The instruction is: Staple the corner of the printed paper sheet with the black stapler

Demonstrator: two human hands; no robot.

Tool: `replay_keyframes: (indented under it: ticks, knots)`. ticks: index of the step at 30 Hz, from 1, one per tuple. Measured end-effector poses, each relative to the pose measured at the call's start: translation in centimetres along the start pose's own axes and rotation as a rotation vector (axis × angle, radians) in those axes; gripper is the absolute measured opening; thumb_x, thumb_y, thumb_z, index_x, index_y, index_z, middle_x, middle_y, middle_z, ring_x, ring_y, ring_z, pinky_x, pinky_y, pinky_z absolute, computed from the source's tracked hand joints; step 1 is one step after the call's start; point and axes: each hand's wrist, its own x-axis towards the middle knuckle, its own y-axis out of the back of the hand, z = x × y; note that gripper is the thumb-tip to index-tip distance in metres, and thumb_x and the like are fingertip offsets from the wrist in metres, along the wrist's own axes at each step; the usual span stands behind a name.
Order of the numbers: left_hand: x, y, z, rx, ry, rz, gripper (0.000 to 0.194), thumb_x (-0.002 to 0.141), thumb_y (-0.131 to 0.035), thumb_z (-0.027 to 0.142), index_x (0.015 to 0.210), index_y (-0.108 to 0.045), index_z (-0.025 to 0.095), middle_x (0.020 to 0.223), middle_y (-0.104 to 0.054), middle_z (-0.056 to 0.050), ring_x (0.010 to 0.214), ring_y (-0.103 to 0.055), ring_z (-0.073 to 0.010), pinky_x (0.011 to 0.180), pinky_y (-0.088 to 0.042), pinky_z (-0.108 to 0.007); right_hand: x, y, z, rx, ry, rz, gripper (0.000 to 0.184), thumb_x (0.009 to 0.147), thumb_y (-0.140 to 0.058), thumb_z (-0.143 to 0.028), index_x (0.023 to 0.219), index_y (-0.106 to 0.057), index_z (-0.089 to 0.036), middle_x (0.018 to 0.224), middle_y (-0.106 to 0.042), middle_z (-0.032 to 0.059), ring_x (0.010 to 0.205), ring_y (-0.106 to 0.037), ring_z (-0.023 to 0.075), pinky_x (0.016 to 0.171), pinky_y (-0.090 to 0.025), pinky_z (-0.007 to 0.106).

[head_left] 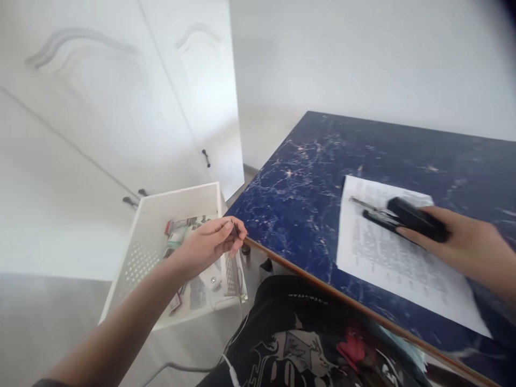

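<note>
My right hand (467,242) is closed round a black stapler (417,217) above the printed paper sheets (374,263). The stapler's jaws are spread apart, and a thin metal part sticks out from its front to the left. My left hand (217,236) is over the near right side of a white plastic basket (185,193), close to the table's edge. Its thumb and fingers pinch something small and dark, too small to name.
The blue marbled table (294,199) has a brown edge. Several small items, including a white device (212,278), lie in the basket on the floor. A white cable (230,368) runs beside my lap. White cabinet doors (193,86) stand behind the basket.
</note>
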Motion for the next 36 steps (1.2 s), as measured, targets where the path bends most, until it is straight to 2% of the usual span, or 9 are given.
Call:
replay_keyframes:
  ticks: [4,8,15,19,22,24,27,30,36]
  knots:
    - [2.7,-4.4,1.8,0.203,-0.032,-0.083,0.031,0.107,-0.055,0.045,0.098,-0.070,0.019,0.088,-0.069,-0.005,0.059,-0.059,-0.0117,0.051,-0.047,-0.023,0.6,0.7,-1.4,0.059,0.029,-0.073,0.050,0.088,-0.067,-0.065,0.115,-0.070,-0.023,0.101,-0.077,0.0179,0.083,-0.073,0.0318,0.069,-0.053,0.045]
    - [6.7,-9.3,3.0,0.335,-0.179,-0.125,0.031,0.103,-0.062,0.046,0.098,-0.077,0.019,0.101,-0.073,-0.009,0.083,-0.068,-0.0174,0.068,-0.057,-0.028,0.8,1.6,-2.3,0.071,0.112,-0.058,0.035,0.088,-0.066,-0.047,0.111,-0.070,-0.021,0.102,-0.076,0.0122,0.087,-0.072,0.0304,0.074,-0.054,0.043]
    - [19.1,-16.0,2.9,0.230,-0.277,-0.230,0.024,0.091,-0.080,0.038,0.101,-0.080,0.016,0.090,-0.074,-0.008,0.086,-0.072,-0.0189,0.085,-0.062,-0.036,0.7,2.1,-1.5,0.150,0.144,-0.046,0.024,0.086,-0.073,-0.033,0.108,-0.070,-0.023,0.101,-0.076,0.0075,0.088,-0.070,0.0269,0.076,-0.054,0.041]
    - [24.2,-19.6,2.6,0.150,-0.286,-0.262,0.021,0.089,-0.082,0.030,0.102,-0.079,0.014,0.089,-0.077,-0.008,0.086,-0.074,-0.0184,0.095,-0.061,-0.040,0.8,2.7,-1.3,0.254,0.155,0.113,0.038,0.088,-0.078,-0.042,0.120,-0.067,-0.025,0.112,-0.075,0.0072,0.097,-0.068,0.0273,0.082,-0.054,0.044]
    - [24.8,-21.9,2.1,0.079,-0.194,-0.323,0.015,0.090,-0.080,0.022,0.102,-0.081,0.014,0.097,-0.079,-0.010,0.092,-0.077,-0.0192,0.104,-0.059,-0.041,0.7,3.5,-2.1,0.334,0.178,0.323,0.047,0.090,-0.078,-0.045,0.131,-0.063,-0.027,0.118,-0.074,0.0073,0.099,-0.066,0.0264,0.086,-0.054,0.045]
    - [24.3,-22.7,1.8,0.053,-0.144,-0.375,0.017,0.088,-0.082,0.020,0.104,-0.082,0.015,0.104,-0.080,-0.011,0.098,-0.077,-0.0206,0.108,-0.057,-0.041,0.6,4.0,-3.2,0.372,0.243,0.399,0.048,0.089,-0.080,-0.046,0.131,-0.064,-0.028,0.117,-0.074,0.0070,0.098,-0.065,0.0258,0.086,-0.054,0.044]
    - [23.4,-23.0,1.3,0.070,-0.169,-0.450,0.032,0.081,-0.089,0.024,0.111,-0.081,0.017,0.105,-0.081,-0.011,0.103,-0.077,-0.0236,0.108,-0.056,-0.045,0.6,4.2,-4.9,0.387,0.333,0.440,0.042,0.089,-0.081,-0.045,0.126,-0.068,-0.029,0.113,-0.074,0.0063,0.101,-0.066,0.0258,0.089,-0.055,0.044]
    - [22.8,-23.0,1.0,0.105,-0.239,-0.440,0.045,0.074,-0.095,0.028,0.114,-0.079,0.017,0.105,-0.081,-0.011,0.103,-0.077,-0.0264,0.104,-0.058,-0.047,0.6,3.8,-5.8,0.375,0.371,0.467,0.036,0.089,-0.081,-0.042,0.121,-0.071,-0.028,0.112,-0.075,0.0057,0.104,-0.067,0.0254,0.093,-0.055,0.045]
    - [21.9,-23.9,0.8,0.126,-0.280,-0.438,0.046,0.078,-0.092,0.037,0.114,-0.075,0.015,0.103,-0.081,-0.013,0.101,-0.078,-0.0287,0.098,-0.060,-0.048,0.6,3.1,-6.0,0.317,0.405,0.553,0.026,0.095,-0.074,-0.033,0.121,-0.072,-0.027,0.106,-0.074,0.0058,0.097,-0.066,0.0239,0.088,-0.055,0.044]
